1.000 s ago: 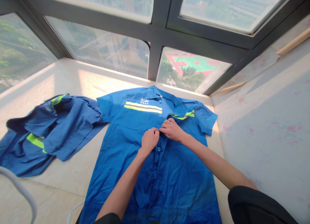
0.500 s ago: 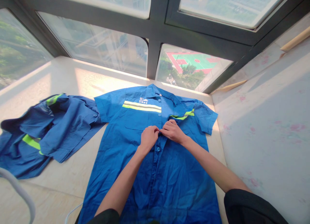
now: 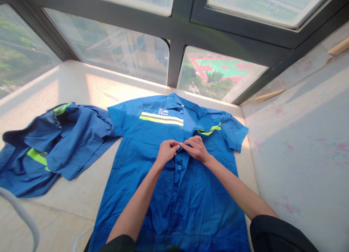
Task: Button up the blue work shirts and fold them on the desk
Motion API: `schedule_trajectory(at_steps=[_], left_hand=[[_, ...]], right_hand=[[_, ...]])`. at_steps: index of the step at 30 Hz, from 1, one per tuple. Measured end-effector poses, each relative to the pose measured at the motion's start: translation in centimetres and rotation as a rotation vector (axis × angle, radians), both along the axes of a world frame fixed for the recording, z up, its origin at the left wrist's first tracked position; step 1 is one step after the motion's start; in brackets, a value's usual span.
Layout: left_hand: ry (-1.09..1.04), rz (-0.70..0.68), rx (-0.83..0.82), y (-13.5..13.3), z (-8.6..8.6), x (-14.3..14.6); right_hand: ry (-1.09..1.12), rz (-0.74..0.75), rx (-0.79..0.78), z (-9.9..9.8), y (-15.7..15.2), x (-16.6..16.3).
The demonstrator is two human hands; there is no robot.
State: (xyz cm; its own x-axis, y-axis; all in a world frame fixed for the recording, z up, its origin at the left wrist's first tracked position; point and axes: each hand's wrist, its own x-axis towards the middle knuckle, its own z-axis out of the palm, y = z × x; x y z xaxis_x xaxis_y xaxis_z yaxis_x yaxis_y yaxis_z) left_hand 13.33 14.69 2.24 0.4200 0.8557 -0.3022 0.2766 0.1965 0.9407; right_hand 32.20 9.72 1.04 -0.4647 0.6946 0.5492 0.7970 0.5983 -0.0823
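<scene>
A blue short-sleeved work shirt (image 3: 152,179) with yellow reflective stripes lies flat, front up, on a pale stone sill (image 3: 81,88). Its collar points toward the window. My left hand (image 3: 167,151) and my right hand (image 3: 196,148) meet at the button placket on the chest, fingers pinched on the fabric edges there. Below my hands the placket shows a fastened row of buttons. The button between my fingertips is hidden.
A second blue shirt (image 3: 51,143) with reflective stripes lies crumpled to the left on the sill. Dark-framed windows (image 3: 174,59) close off the back. A patterned wall (image 3: 305,135) rises on the right. A white cable (image 3: 21,215) curves at the lower left.
Both hands have stayed pinched at the same spot on the placket, with small finger shifts. The camera has tilted slightly.
</scene>
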Motion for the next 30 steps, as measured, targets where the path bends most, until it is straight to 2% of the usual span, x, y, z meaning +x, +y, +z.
schedule_trajectory(at_steps=[4, 10, 12, 16, 18, 21, 25, 30], left_hand=[[-0.04, 0.042, -0.04, 0.0, -0.1, 0.0], [-0.046, 0.021, -0.064, -0.1, -0.1, 0.1], [-0.004, 0.025, 0.017, -0.6, -0.1, 0.2], [0.148, 0.035, 0.295, -2.1, 0.2, 0.2], [0.215, 0.012, 0.364, -3.0, 0.5, 0.2], [0.338, -0.022, 0.436, -3.9, 0.8, 0.4], [0.472, 0.0, 0.497, -4.4, 0.5, 0.9], [0.502, 0.053, 0.504, -4.4, -0.4, 1.3]], right_hand=[[-0.002, 0.01, -0.02, -0.5, -0.1, -0.1], [0.037, -0.008, -0.131, -1.2, 0.0, -0.2], [0.037, -0.008, -0.156, -1.3, 0.1, -0.2], [0.033, 0.0, -0.173, -1.4, 0.3, -0.2], [0.046, 0.01, -0.175, -1.5, 0.4, -0.2], [0.062, 0.018, -0.171, -1.6, 0.4, -0.1], [0.076, 0.022, -0.176, -1.5, 0.5, -0.2], [0.079, 0.032, -0.222, -1.1, 0.9, 0.0]])
